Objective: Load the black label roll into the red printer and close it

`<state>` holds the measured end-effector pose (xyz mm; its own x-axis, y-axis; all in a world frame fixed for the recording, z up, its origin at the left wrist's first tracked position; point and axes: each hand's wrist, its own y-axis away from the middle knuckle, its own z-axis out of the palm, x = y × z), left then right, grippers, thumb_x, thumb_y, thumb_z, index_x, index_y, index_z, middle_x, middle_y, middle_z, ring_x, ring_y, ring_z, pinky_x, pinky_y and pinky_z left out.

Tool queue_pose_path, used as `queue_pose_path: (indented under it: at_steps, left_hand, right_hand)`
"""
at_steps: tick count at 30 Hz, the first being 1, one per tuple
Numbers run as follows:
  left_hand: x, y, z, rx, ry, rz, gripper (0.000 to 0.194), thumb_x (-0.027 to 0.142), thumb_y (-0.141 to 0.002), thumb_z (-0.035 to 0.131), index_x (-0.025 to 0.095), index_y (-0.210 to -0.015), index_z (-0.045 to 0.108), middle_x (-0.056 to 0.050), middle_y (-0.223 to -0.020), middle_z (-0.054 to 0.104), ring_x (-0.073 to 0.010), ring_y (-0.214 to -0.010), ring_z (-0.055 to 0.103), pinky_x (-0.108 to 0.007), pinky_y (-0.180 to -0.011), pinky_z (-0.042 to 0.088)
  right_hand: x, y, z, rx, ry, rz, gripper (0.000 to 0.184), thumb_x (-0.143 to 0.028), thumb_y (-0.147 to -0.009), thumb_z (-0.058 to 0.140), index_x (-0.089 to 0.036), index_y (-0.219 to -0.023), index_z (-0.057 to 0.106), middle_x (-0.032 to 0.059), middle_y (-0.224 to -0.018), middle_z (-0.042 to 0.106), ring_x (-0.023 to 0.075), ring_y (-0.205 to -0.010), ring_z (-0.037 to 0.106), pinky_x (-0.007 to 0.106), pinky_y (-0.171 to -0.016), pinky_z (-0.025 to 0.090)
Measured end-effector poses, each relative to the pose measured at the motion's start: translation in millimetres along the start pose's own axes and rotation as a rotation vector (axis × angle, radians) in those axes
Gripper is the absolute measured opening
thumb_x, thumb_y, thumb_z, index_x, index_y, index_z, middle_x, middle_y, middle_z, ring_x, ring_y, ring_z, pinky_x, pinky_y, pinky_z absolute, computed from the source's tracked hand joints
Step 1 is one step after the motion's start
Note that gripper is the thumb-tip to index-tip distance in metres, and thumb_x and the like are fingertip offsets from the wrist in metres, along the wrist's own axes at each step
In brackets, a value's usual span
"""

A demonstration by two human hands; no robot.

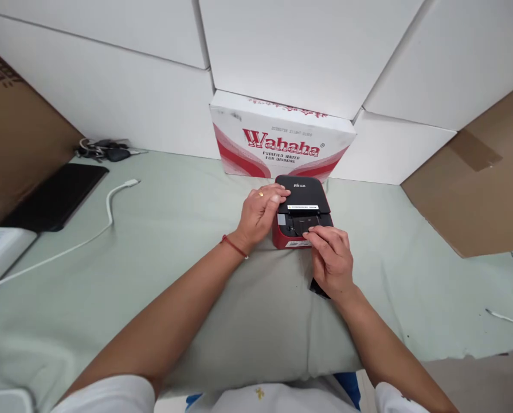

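Observation:
A small red device with a black raised lid (303,198) sits on the pale green cloth (174,241) in front of me. My left hand (258,213) rests against its left side, fingers curled onto the lid's edge, holding it. My right hand (331,258) reaches into the open black compartment (297,223) with fingertips pressed together at its front. A dark flat object (318,288) lies under my right palm, mostly hidden.
A white and red Wahaha carton (282,140) stands right behind the device among plain white boxes. Brown cardboard (475,183) leans at right and at far left. A white cable (110,212), a black flat pad (56,195) and keys (104,150) lie at left.

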<state>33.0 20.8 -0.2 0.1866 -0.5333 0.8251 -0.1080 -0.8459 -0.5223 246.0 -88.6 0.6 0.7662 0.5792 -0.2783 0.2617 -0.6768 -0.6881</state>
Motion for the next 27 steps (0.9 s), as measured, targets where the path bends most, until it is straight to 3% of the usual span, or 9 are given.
queue_pose_path:
  at_steps: [4,7,9,12,14,17,21,24,27]
  left_hand:
    - [-3.1,2.3,-0.5,-0.035,-0.106,0.048,0.036,0.044,-0.108,0.05,0.023,-0.099,0.077,-0.013,-0.12,0.087,-0.0316,-0.13,0.076,-0.05,-0.119,0.046]
    - [-5.7,2.3,-6.8,-0.076,-0.035,0.086,0.014,0.033,-0.097,0.062,0.023,-0.096,0.072,-0.014,-0.122,0.086,-0.033,-0.132,0.074,-0.051,-0.12,0.047]
    - [-9.2,2.8,-11.5,-0.131,0.059,0.083,0.013,0.029,-0.091,0.066,0.023,-0.101,0.071,-0.014,-0.128,0.084,-0.0334,-0.138,0.071,-0.052,-0.125,0.046]
    - [-18.2,4.4,-13.6,-0.202,0.179,0.032,0.03,0.034,-0.09,0.07,0.024,-0.119,0.071,-0.013,-0.151,0.074,-0.0345,-0.159,0.054,-0.055,-0.138,0.034]
    - [-26.1,5.7,-10.7,-0.205,0.258,-0.041,0.057,0.04,-0.089,0.073,0.027,-0.143,0.065,-0.011,-0.175,0.054,-0.0355,-0.174,0.033,-0.056,-0.144,0.022]
    - [-36.5,7.9,-4.2,-0.231,0.428,-0.163,0.1,0.045,-0.086,0.077,0.036,-0.175,0.033,-0.004,-0.193,0.022,-0.035,-0.182,0.01,-0.055,-0.147,0.012]
    - [-41.2,11.4,-0.7,-0.321,0.57,-0.241,0.12,0.045,-0.087,0.081,0.044,-0.182,0.007,0.001,-0.196,0.007,-0.0314,-0.183,0.003,-0.053,-0.148,0.01]
    - [-42.7,14.0,-0.4,-0.331,0.595,-0.269,0.126,0.046,-0.087,0.083,0.046,-0.182,-0.001,0.001,-0.196,0.002,-0.0293,-0.183,0.0,-0.052,-0.148,0.008]
    - [-45.5,14.9,1.0,-0.33,0.601,-0.294,0.127,0.048,-0.087,0.082,0.049,-0.181,-0.003,0.002,-0.196,0.0,-0.0291,-0.183,-0.002,-0.053,-0.147,0.016]
  right_hand:
    - [-3.1,-2.7,0.8,0.058,0.008,-0.048,0.056,-0.004,-0.101,0.055,-0.034,-0.145,0.071,0.0093,-0.125,0.079,0.029,-0.114,0.072,0.05,-0.099,0.06]
    - [-3.9,-3.8,1.9,0.056,0.012,-0.063,0.057,-0.003,-0.1,0.056,-0.033,-0.146,0.07,0.0095,-0.124,0.078,0.0293,-0.113,0.071,0.049,-0.097,0.059]
    - [-3.6,-3.3,2.3,0.048,0.019,-0.058,0.057,-0.004,-0.1,0.055,-0.034,-0.146,0.069,0.0092,-0.125,0.078,0.0294,-0.114,0.071,0.049,-0.098,0.059]
    - [-3.2,-1.8,2.1,0.044,0.019,-0.045,0.057,-0.004,-0.1,0.056,-0.035,-0.145,0.07,0.0084,-0.127,0.078,0.0293,-0.116,0.071,0.05,-0.1,0.058]
    - [-3.7,-1.5,1.8,0.045,0.028,-0.041,0.057,-0.004,-0.1,0.056,-0.036,-0.145,0.069,0.0085,-0.127,0.078,0.0295,-0.116,0.071,0.05,-0.101,0.058]
    - [-5.3,-2.6,1.5,0.045,0.059,-0.043,0.055,-0.004,-0.101,0.054,-0.035,-0.144,0.069,0.0095,-0.126,0.078,0.0302,-0.115,0.072,0.051,-0.098,0.06]
    - [-6.7,-3.8,1.6,0.055,0.052,-0.063,0.055,-0.002,-0.1,0.055,-0.033,-0.143,0.068,0.0095,-0.124,0.078,0.0296,-0.115,0.072,0.05,-0.096,0.062]
    - [-6.3,-3.5,1.7,0.057,0.06,-0.056,0.056,-0.002,-0.1,0.056,-0.034,-0.144,0.068,0.0091,-0.124,0.078,0.0296,-0.114,0.073,0.05,-0.096,0.061]
    - [-5.4,-2.9,1.9,0.049,0.059,-0.041,0.058,-0.002,-0.1,0.056,-0.036,-0.145,0.067,0.0084,-0.125,0.078,0.0295,-0.114,0.073,0.05,-0.097,0.06]
